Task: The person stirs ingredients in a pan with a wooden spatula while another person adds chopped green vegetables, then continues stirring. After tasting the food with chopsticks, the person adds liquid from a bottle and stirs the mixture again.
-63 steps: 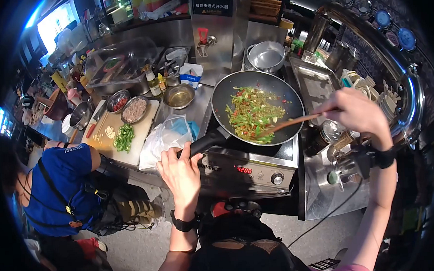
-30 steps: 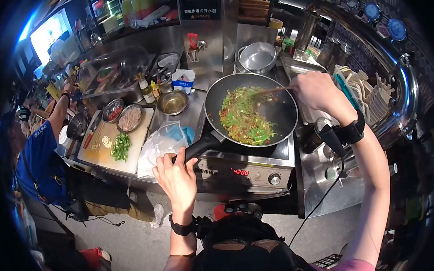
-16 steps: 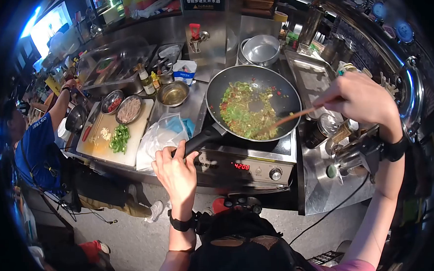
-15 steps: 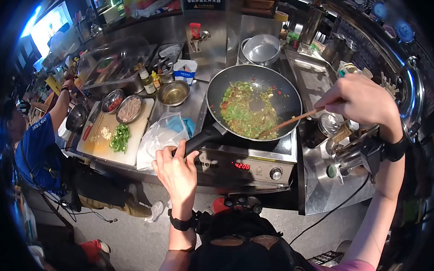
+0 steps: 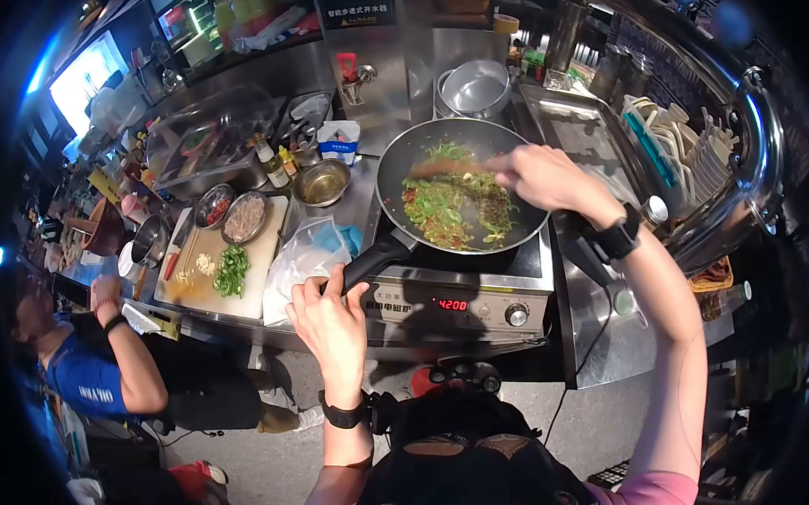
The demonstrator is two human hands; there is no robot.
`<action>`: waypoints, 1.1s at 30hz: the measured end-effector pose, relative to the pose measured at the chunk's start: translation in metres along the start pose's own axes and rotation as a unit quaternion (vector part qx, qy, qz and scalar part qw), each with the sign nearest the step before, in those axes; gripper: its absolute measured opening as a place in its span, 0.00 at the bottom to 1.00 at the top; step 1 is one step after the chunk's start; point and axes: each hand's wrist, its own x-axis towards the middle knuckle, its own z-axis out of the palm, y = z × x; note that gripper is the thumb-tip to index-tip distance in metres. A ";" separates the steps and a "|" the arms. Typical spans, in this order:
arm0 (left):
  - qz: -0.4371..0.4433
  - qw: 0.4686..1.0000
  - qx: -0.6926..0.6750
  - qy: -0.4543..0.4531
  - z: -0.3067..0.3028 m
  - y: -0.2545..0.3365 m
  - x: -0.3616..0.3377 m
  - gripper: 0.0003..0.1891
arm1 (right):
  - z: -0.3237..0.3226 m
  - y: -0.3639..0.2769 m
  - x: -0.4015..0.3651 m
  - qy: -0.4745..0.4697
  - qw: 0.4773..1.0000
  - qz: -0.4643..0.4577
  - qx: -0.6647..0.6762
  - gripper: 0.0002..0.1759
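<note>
My left hand (image 5: 329, 323) is closed around the black handle of a deep frying pan (image 5: 532, 226), which sits on an induction cooker (image 5: 398, 300) with a red display. Chopped green and red food (image 5: 443, 206) lies spread inside the pan. Over the pan's right side, my right hand (image 5: 546, 181) grips a wooden spatula (image 5: 437, 167). Its blade is smeared by motion and reaches across the upper part of the food. My fingers partly hide the spatula's shaft.
Left of the cooker, a cutting board (image 5: 253, 300) bears sliced green pepper, garlic, a knife and bowls of ingredients. A plastic bag (image 5: 288, 277) lies beside the handle. Metal bowls (image 5: 474, 89) stand behind the pan. A co-worker in a blue shirt (image 5: 90, 379) is at far left.
My right hand and the spatula have swept left and inward over the pan, shifting the food. My left hand keeps the handle. The co-worker's arm has come back from the far counter.
</note>
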 end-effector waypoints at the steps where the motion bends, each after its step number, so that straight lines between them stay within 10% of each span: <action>1: -0.003 1.000 0.000 -0.001 0.000 0.000 0.000 0.21 | -0.011 -0.006 -0.011 -0.019 1.000 0.000 -0.019 0.18; 7: -0.016 1.000 0.003 -0.009 -0.001 0.002 0.000 0.25 | -0.123 -0.028 -0.069 -0.077 0.996 0.035 -0.028 0.13; 17: -0.013 1.000 -0.006 -0.008 -0.001 0.001 0.001 0.21 | -0.022 -0.008 -0.010 0.119 0.989 0.075 -0.050 0.17; 29: -0.017 1.000 0.003 -0.008 -0.004 0.006 -0.001 0.23 | -0.120 0.003 -0.066 -0.029 0.982 0.039 -0.182 0.12; 33: -0.015 1.000 0.000 -0.006 -0.003 0.004 -0.003 0.24 | -0.061 0.005 -0.040 0.036 0.982 0.030 -0.184 0.11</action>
